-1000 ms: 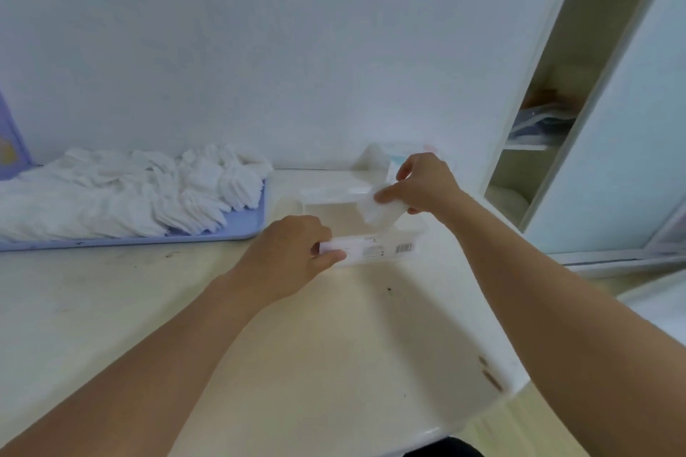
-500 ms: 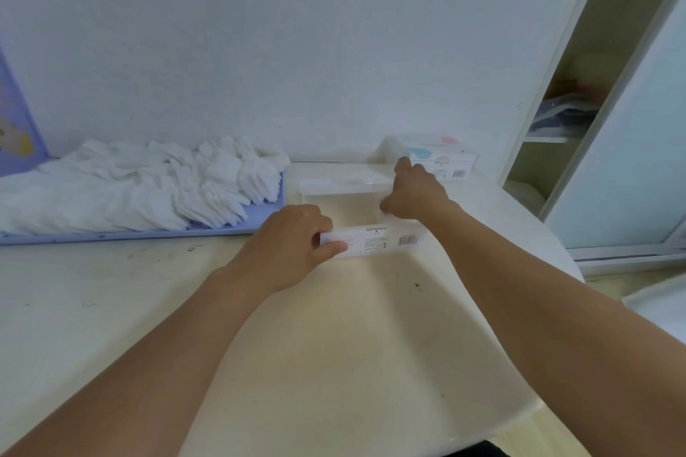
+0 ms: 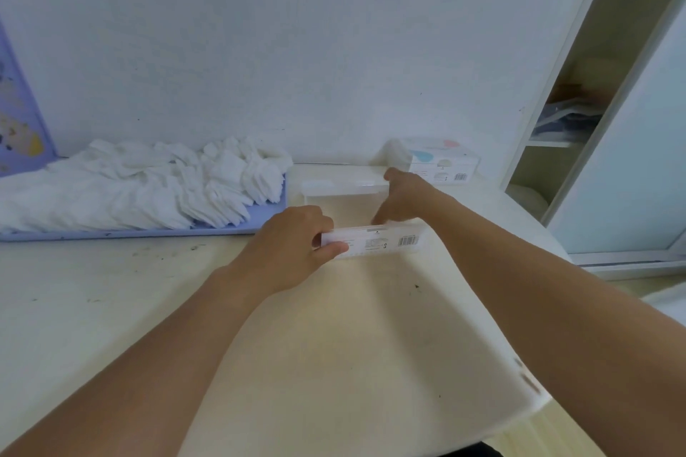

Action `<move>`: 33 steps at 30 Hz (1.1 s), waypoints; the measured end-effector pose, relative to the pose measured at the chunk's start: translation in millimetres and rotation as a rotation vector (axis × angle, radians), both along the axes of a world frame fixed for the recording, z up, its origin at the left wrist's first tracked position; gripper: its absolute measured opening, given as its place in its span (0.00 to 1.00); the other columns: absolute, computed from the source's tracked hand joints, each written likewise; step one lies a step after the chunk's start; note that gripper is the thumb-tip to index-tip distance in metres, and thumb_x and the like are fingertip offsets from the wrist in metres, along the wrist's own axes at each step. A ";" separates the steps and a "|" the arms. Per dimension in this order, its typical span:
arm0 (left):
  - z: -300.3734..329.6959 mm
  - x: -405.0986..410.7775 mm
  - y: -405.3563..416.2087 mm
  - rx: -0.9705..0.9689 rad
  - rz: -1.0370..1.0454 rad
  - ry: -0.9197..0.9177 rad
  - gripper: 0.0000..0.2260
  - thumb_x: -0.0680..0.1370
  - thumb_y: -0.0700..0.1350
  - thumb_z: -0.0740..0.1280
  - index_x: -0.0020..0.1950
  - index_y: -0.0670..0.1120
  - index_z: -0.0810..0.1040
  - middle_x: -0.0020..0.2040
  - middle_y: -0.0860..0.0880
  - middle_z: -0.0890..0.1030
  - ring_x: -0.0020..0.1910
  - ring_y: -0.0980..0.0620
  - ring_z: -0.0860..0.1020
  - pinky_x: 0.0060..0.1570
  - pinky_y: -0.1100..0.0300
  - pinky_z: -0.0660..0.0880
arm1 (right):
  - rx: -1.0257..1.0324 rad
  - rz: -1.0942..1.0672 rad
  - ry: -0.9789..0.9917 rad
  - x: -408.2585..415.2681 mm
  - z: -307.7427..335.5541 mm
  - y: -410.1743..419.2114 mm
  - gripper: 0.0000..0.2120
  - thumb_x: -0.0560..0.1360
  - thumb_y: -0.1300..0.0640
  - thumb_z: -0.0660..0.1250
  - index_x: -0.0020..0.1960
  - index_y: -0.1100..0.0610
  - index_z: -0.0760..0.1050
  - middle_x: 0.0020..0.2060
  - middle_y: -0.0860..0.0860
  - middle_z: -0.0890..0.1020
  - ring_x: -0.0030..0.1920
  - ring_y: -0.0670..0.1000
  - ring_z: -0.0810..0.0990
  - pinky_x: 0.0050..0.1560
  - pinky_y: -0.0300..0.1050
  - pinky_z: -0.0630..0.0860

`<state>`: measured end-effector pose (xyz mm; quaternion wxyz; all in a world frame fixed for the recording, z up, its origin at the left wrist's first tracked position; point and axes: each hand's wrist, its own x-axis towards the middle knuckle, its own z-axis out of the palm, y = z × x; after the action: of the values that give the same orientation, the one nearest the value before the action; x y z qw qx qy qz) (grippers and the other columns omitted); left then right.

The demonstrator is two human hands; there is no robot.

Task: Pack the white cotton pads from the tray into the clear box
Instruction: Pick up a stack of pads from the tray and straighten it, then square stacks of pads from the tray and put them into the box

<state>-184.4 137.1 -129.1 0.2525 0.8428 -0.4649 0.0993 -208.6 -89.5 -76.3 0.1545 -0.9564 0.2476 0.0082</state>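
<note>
A heap of white cotton pads (image 3: pixel 148 189) fills the lilac tray (image 3: pixel 148 234) at the back left of the table. Just right of it stands the clear box (image 3: pixel 375 243), with a barcode label on its near wall and its lid (image 3: pixel 341 186) hinged up at the back. My left hand (image 3: pixel 289 241) grips the box's near left corner, thumb on the front wall. My right hand (image 3: pixel 408 197) reaches down into the box with its fingers pointing to the bottom and its thumb spread back by the lid. No pad shows in that hand; the box's inside is mostly hidden.
A small printed carton (image 3: pixel 438 163) stands against the wall behind the clear box. A purple patterned board (image 3: pixel 18 122) leans at the far left. An open cabinet (image 3: pixel 579 104) stands right of the table, whose rounded edge (image 3: pixel 534 401) curves near my right forearm.
One second ago my right hand pinched a white pad above the box. It has since gone down inside the box and the pad is out of sight. My left hand kept its grip.
</note>
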 end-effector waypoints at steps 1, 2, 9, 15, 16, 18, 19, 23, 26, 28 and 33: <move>-0.1 0.0 -0.2 -0.004 0.000 0.003 0.17 0.79 0.57 0.68 0.36 0.49 0.70 0.36 0.53 0.70 0.35 0.53 0.70 0.40 0.51 0.72 | -0.013 -0.017 0.007 0.7 -3.2 -1.2 0.42 0.68 0.54 0.79 0.76 0.57 0.62 0.62 0.55 0.77 0.62 0.59 0.77 0.63 0.54 0.77; 0.2 -0.2 -0.7 -0.011 -0.002 0.002 0.17 0.79 0.56 0.68 0.36 0.49 0.70 0.36 0.53 0.70 0.35 0.53 0.70 0.40 0.51 0.72 | -0.024 -0.032 -0.007 1.0 -5.6 -2.6 0.37 0.71 0.58 0.76 0.75 0.57 0.63 0.60 0.55 0.77 0.60 0.59 0.77 0.61 0.54 0.78; 7.6 -6.5 2.0 -0.141 -0.016 0.146 0.11 0.74 0.59 0.73 0.47 0.54 0.78 0.46 0.57 0.76 0.36 0.56 0.75 0.40 0.60 0.75 | -0.130 -0.006 -0.159 -3.8 17.0 14.8 0.42 0.72 0.48 0.78 0.77 0.56 0.60 0.69 0.58 0.70 0.69 0.62 0.70 0.63 0.57 0.74; 58.3 28.9 45.1 -0.873 0.332 0.423 0.03 0.77 0.47 0.70 0.44 0.55 0.81 0.43 0.58 0.83 0.39 0.51 0.80 0.44 0.50 0.80 | 0.220 0.272 -0.774 -22.2 48.2 114.7 0.11 0.74 0.54 0.72 0.56 0.53 0.81 0.46 0.48 0.85 0.47 0.47 0.83 0.48 0.43 0.77; 64.6 39.4 62.8 -0.843 0.402 0.378 0.05 0.77 0.45 0.69 0.44 0.55 0.81 0.43 0.57 0.83 0.41 0.50 0.81 0.46 0.50 0.80 | 0.281 0.320 -0.700 -16.1 41.5 134.8 0.10 0.73 0.54 0.73 0.54 0.54 0.82 0.44 0.48 0.85 0.44 0.47 0.83 0.46 0.41 0.77; 64.6 49.9 87.2 -0.719 0.496 0.272 0.06 0.77 0.41 0.67 0.47 0.52 0.81 0.45 0.54 0.82 0.41 0.52 0.81 0.44 0.58 0.78 | 0.315 0.354 -0.555 -2.5 21.4 160.4 0.16 0.71 0.53 0.77 0.57 0.55 0.80 0.45 0.48 0.84 0.46 0.48 0.83 0.46 0.40 0.75; 60.6 50.9 100.4 -0.662 0.542 0.206 0.07 0.77 0.40 0.66 0.49 0.51 0.81 0.46 0.54 0.82 0.40 0.54 0.80 0.42 0.62 0.75 | 0.303 0.350 -0.515 6.6 11.3 171.6 0.21 0.70 0.52 0.78 0.60 0.55 0.78 0.48 0.48 0.83 0.49 0.49 0.82 0.47 0.41 0.74; 20.9 46.2 134.2 -0.442 0.585 -0.061 0.14 0.72 0.35 0.68 0.56 0.47 0.81 0.52 0.49 0.82 0.52 0.46 0.78 0.53 0.55 0.72 | 0.176 0.307 -0.486 29.8 -18.5 194.8 0.34 0.68 0.43 0.80 0.67 0.55 0.71 0.58 0.51 0.79 0.59 0.52 0.78 0.54 0.49 0.77; 7.2 50.9 141.2 -0.342 0.565 -0.107 0.19 0.70 0.34 0.69 0.59 0.45 0.82 0.55 0.47 0.83 0.57 0.43 0.78 0.59 0.52 0.72 | 0.132 0.302 -0.506 37.3 -33.4 209.2 0.38 0.66 0.36 0.78 0.67 0.54 0.69 0.57 0.50 0.79 0.59 0.52 0.78 0.55 0.51 0.77; 9.4 53.6 140.1 -0.314 0.573 -0.113 0.19 0.71 0.34 0.69 0.61 0.45 0.81 0.53 0.48 0.84 0.55 0.45 0.79 0.58 0.54 0.72 | 0.109 0.281 -0.516 38.6 -39.2 213.4 0.40 0.66 0.33 0.76 0.67 0.53 0.69 0.58 0.50 0.79 0.60 0.52 0.78 0.56 0.51 0.77; 6.5 60.4 139.0 -0.287 0.560 -0.034 0.19 0.73 0.37 0.67 0.64 0.47 0.78 0.51 0.51 0.84 0.51 0.48 0.79 0.56 0.57 0.71 | 0.026 0.256 -0.526 49.8 -43.9 217.2 0.34 0.70 0.35 0.74 0.66 0.53 0.69 0.59 0.49 0.81 0.59 0.51 0.80 0.55 0.50 0.77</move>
<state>-123.9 276.1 -122.6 0.3237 0.8921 -0.1999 0.2436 -158.8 127.7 -120.2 0.2233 -0.9471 0.0763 -0.2174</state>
